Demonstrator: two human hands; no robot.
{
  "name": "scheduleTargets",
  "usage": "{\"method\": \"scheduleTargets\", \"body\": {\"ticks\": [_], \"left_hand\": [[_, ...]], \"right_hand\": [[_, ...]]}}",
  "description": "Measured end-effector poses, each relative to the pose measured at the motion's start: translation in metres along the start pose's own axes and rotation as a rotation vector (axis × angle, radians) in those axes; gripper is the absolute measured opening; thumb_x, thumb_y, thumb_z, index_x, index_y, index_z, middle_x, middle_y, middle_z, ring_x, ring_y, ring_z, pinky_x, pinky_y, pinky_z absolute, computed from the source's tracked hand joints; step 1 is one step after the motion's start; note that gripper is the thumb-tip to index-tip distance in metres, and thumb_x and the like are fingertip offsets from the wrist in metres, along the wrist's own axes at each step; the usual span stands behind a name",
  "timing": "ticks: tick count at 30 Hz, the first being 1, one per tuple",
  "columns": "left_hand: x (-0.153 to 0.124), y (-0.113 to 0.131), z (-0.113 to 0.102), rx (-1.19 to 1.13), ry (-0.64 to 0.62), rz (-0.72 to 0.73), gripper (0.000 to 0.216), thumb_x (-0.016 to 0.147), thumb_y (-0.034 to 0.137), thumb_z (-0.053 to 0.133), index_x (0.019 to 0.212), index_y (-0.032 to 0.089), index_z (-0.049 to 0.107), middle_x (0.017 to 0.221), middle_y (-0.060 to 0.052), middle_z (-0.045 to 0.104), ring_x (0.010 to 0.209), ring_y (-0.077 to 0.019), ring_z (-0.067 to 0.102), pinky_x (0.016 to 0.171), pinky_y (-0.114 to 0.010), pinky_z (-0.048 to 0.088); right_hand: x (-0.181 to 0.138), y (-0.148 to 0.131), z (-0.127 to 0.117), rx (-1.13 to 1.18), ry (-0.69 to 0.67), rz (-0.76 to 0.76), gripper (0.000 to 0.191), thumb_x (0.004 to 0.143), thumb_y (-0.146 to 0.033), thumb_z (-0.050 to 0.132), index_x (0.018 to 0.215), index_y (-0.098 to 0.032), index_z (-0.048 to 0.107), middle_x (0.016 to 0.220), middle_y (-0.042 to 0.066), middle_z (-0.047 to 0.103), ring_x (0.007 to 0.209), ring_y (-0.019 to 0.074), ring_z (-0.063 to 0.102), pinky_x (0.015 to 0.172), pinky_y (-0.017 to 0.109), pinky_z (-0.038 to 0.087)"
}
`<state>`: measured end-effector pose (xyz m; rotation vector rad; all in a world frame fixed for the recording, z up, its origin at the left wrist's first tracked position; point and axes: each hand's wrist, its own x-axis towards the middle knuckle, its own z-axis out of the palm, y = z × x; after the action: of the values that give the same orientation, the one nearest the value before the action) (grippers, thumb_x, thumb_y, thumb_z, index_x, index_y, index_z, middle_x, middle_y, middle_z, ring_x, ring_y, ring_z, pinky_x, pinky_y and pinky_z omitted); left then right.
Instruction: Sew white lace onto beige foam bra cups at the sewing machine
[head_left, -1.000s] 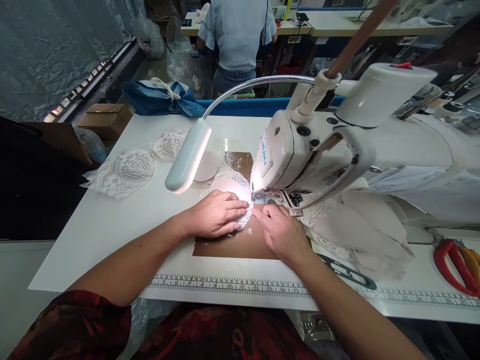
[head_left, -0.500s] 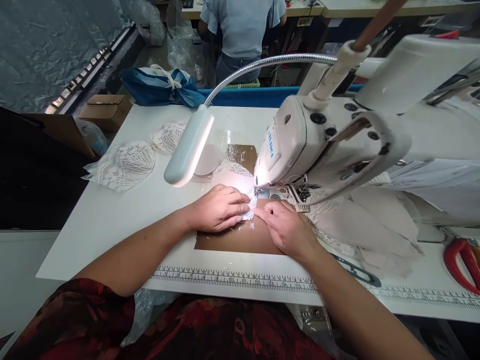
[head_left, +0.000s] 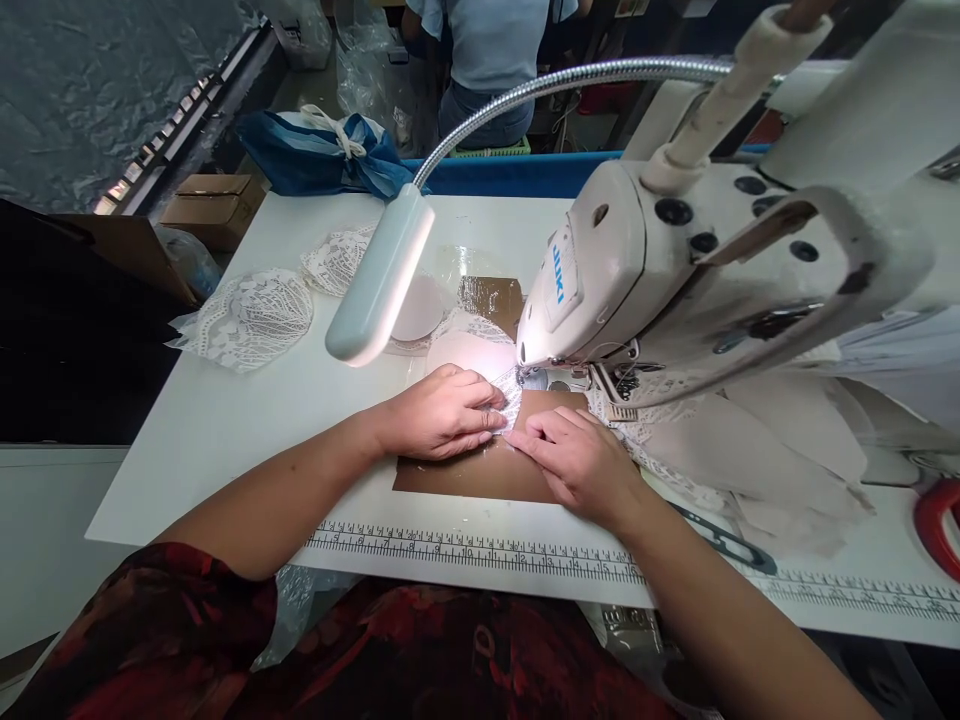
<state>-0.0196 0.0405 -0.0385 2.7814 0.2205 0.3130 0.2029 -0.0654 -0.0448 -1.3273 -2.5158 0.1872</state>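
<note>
A white lace cup piece (head_left: 470, 352) lies under the needle end of the white sewing machine (head_left: 592, 250), lit by the lamp. My left hand (head_left: 450, 410) rests on its near part, palm down with fingers stretched out flat over the lace. Close by on the right, my right hand (head_left: 574, 450) has its fingers curled, the index fingertip and thumb at the near edge of the lace. Whatever is between those fingertips is mostly hidden. Brown sheeting (head_left: 457, 475) covers the table under both hands.
Two more lace cups (head_left: 259, 318) lie at the left. A gooseneck lamp (head_left: 382, 275) arches over the table. Pale fabric pieces (head_left: 720, 450) are heaped right of the machine, near red-handled scissors (head_left: 937, 525). A ruler tape (head_left: 480, 550) runs along the front edge. A person (head_left: 495, 50) sits beyond.
The view has shifted slightly, so the machine appears larger and farther right. Both hands stay by the lace at the needle, with the right fingertips a little closer to the left ones.
</note>
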Motion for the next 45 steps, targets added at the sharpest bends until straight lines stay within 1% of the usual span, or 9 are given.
{"method": "scheduleTargets", "body": {"ticks": [6, 11, 15, 21, 26, 30, 38, 41, 45], "left_hand": [[0.0, 0.001, 0.002, 0.02, -0.013, 0.016, 0.03, 0.097, 0.033, 0.041, 0.115, 0.022, 0.063, 0.117, -0.011, 0.061, 0.102, -0.0224, 0.056, 0.086, -0.038, 0.039], [0.001, 0.003, 0.002, 0.068, -0.02, 0.024, 0.031, 0.097, 0.033, 0.041, 0.114, 0.021, 0.063, 0.117, -0.012, 0.061, 0.098, -0.0221, 0.056, 0.082, -0.037, 0.038], [0.001, 0.004, 0.002, 0.072, -0.019, 0.02, 0.031, 0.097, 0.033, 0.041, 0.114, 0.021, 0.064, 0.116, -0.011, 0.061, 0.097, -0.0216, 0.056, 0.082, -0.037, 0.038], [0.002, 0.005, 0.0, 0.063, -0.019, 0.002, 0.031, 0.097, 0.034, 0.041, 0.112, 0.022, 0.065, 0.117, -0.011, 0.062, 0.096, -0.0221, 0.056, 0.081, -0.037, 0.039], [0.006, 0.002, -0.002, 0.032, 0.018, -0.045, 0.037, 0.097, 0.033, 0.041, 0.125, 0.015, 0.058, 0.13, -0.014, 0.057, 0.107, -0.0251, 0.054, 0.087, -0.038, 0.044], [0.011, 0.002, 0.0, 0.107, 0.002, -0.097, 0.04, 0.098, 0.031, 0.039, 0.128, 0.011, 0.055, 0.133, -0.015, 0.056, 0.107, -0.0252, 0.055, 0.09, -0.04, 0.044], [0.016, 0.006, 0.002, 0.17, -0.005, -0.113, 0.039, 0.097, 0.03, 0.042, 0.127, 0.01, 0.057, 0.131, -0.018, 0.057, 0.104, -0.0251, 0.056, 0.087, -0.039, 0.046], [0.017, 0.006, 0.002, 0.194, -0.006, -0.115, 0.039, 0.097, 0.03, 0.042, 0.127, 0.01, 0.057, 0.132, -0.016, 0.056, 0.102, -0.0249, 0.055, 0.086, -0.039, 0.045], [0.016, 0.004, 0.002, 0.195, -0.009, -0.093, 0.039, 0.098, 0.029, 0.04, 0.128, 0.011, 0.056, 0.134, -0.014, 0.056, 0.106, -0.0251, 0.053, 0.088, -0.038, 0.043]], "right_hand": [[0.0, -0.001, 0.0, 0.008, 0.01, 0.005, 0.034, 0.083, -0.006, 0.047, 0.105, -0.021, 0.068, 0.082, 0.003, 0.06, 0.074, 0.0163, 0.042, 0.06, 0.028, 0.025], [-0.003, 0.0, 0.002, -0.037, 0.099, 0.003, 0.031, 0.083, -0.007, 0.047, 0.102, -0.02, 0.069, 0.077, 0.003, 0.062, 0.072, 0.0151, 0.047, 0.061, 0.028, 0.028], [-0.003, 0.0, 0.003, -0.08, 0.151, -0.012, 0.031, 0.084, -0.008, 0.047, 0.104, -0.017, 0.069, 0.075, 0.003, 0.063, 0.071, 0.0152, 0.049, 0.061, 0.029, 0.03], [0.0, -0.005, 0.002, -0.135, 0.102, -0.031, 0.026, 0.086, -0.012, 0.049, 0.102, -0.016, 0.068, 0.078, 0.005, 0.062, 0.072, 0.017, 0.046, 0.063, 0.031, 0.03], [0.0, -0.007, 0.002, -0.117, 0.102, -0.026, 0.023, 0.087, -0.013, 0.046, 0.094, -0.016, 0.068, 0.078, 0.005, 0.062, 0.073, 0.0178, 0.045, 0.065, 0.031, 0.03], [0.0, -0.008, 0.002, -0.101, 0.099, -0.016, 0.023, 0.085, -0.011, 0.047, 0.094, -0.016, 0.067, 0.078, 0.005, 0.062, 0.074, 0.0181, 0.045, 0.064, 0.031, 0.029], [0.001, -0.007, 0.002, -0.091, 0.1, 0.009, 0.023, 0.084, -0.01, 0.048, 0.094, -0.016, 0.068, 0.078, 0.005, 0.061, 0.074, 0.0179, 0.045, 0.064, 0.03, 0.029], [0.002, -0.006, 0.002, -0.11, 0.095, 0.039, 0.024, 0.085, -0.01, 0.047, 0.094, -0.016, 0.068, 0.077, 0.005, 0.061, 0.073, 0.0178, 0.045, 0.063, 0.03, 0.03], [0.004, -0.004, 0.004, -0.145, 0.095, 0.088, 0.029, 0.083, -0.006, 0.045, 0.097, -0.016, 0.069, 0.078, 0.005, 0.062, 0.072, 0.0177, 0.046, 0.064, 0.03, 0.031]]}}
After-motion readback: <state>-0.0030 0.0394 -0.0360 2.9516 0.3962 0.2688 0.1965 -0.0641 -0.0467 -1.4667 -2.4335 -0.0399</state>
